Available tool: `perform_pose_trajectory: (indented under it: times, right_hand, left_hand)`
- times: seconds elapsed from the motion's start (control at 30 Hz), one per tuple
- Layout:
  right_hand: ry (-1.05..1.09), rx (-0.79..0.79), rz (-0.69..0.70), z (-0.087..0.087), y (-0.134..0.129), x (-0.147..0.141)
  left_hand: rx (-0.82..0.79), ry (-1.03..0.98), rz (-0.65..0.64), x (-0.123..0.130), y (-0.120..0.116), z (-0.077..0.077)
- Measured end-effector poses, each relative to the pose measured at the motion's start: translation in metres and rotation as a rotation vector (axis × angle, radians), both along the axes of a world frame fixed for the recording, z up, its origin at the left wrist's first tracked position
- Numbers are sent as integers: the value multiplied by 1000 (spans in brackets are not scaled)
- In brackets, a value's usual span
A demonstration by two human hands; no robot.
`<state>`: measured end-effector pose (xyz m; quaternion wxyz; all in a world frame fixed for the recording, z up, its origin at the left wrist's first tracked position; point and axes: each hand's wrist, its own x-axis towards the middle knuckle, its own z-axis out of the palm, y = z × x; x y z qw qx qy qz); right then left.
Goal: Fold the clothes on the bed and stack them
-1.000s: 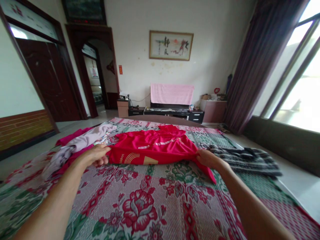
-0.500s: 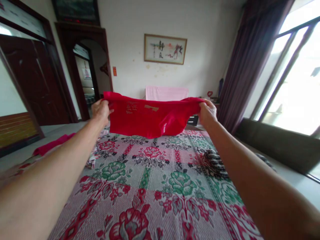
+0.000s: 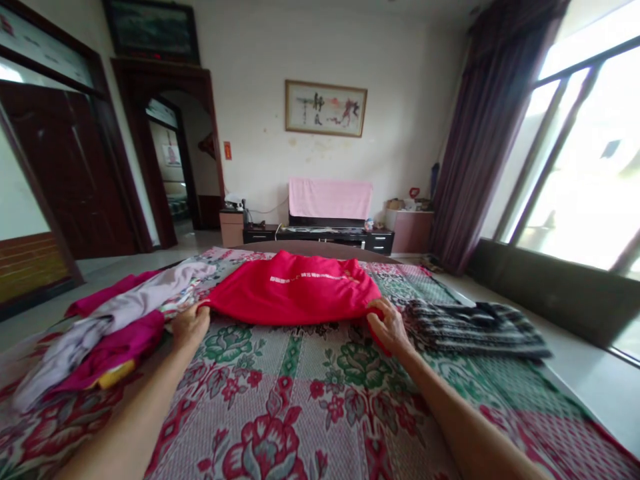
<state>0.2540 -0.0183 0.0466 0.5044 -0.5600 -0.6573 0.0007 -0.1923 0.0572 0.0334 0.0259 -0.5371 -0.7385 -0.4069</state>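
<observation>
A red garment point(image 3: 295, 290) with a line of white lettering is stretched across the flowered cloth point(image 3: 310, 370), its far part resting on it and bulging a little. At its near left corner my left hand point(image 3: 191, 325) is closed, pinching the edge. My right hand point(image 3: 389, 325) grips the near right corner, with a bit of red fabric hanging below the fingers. Whether the garment is a shirt or an apron I cannot tell.
To the left lies a loose pile of white and magenta clothes point(image 3: 123, 327). A folded black-and-white striped garment point(image 3: 475, 329) sits right of my right hand. Beyond the table's rounded far edge stands a low black cabinet point(image 3: 320, 235) with a pink cloth point(image 3: 330, 198) above it.
Both hands have come down and nearer with the red garment, from held up in the air to the flowered cloth. Its lettered side now faces up.
</observation>
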Motion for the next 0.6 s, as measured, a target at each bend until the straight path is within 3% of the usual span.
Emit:
perform_pose_trajectory:
  times: [0.13, 0.33, 0.6]
  right_hand:
    - [-126, -51, 17, -1, -3, -4]
    - [-249, -105, 56, -7, 0, -4]
    - [-281, -88, 94, -5, -1, -3]
  left_hand:
    - [54, -16, -10, 4, 1, -10]
    - [309, 8, -73, 7, 0, -12]
    - [161, -42, -85, 7, -10, -3]
